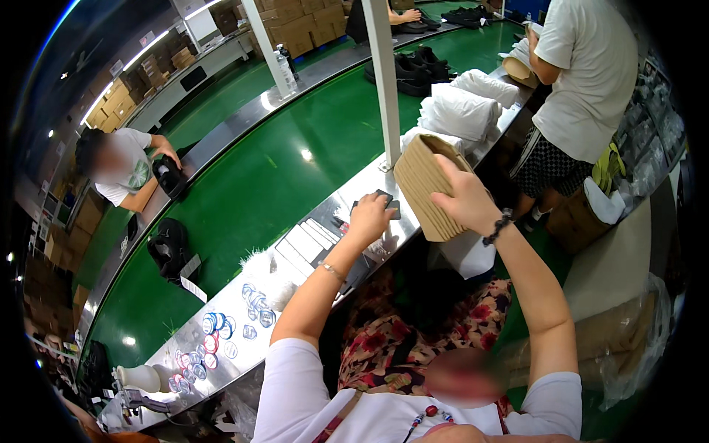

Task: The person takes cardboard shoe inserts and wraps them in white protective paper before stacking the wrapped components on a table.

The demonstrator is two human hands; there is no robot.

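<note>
My right hand [467, 193] is closed on a tan piece of corrugated cardboard [428, 196] with ribbed folds, held tilted above the bench's near edge. To its left, my left hand [371, 215] reaches down at the metal bench with its fingers apart, touching or just over small flat black pieces [393, 204]. What lies under the palm is hidden. Beside the left wrist are a row of flat white pieces [304, 244] and some dark flat pieces [358, 272].
Round stickers or tags [210, 343] and clear plastic [277, 284] lie along the bench [244, 292]. A white post [384, 88] rises by white-wrapped bundles [461, 111]. Black shoes [168, 249] sit on the green conveyor [258, 177]. Other people work across it and at the right.
</note>
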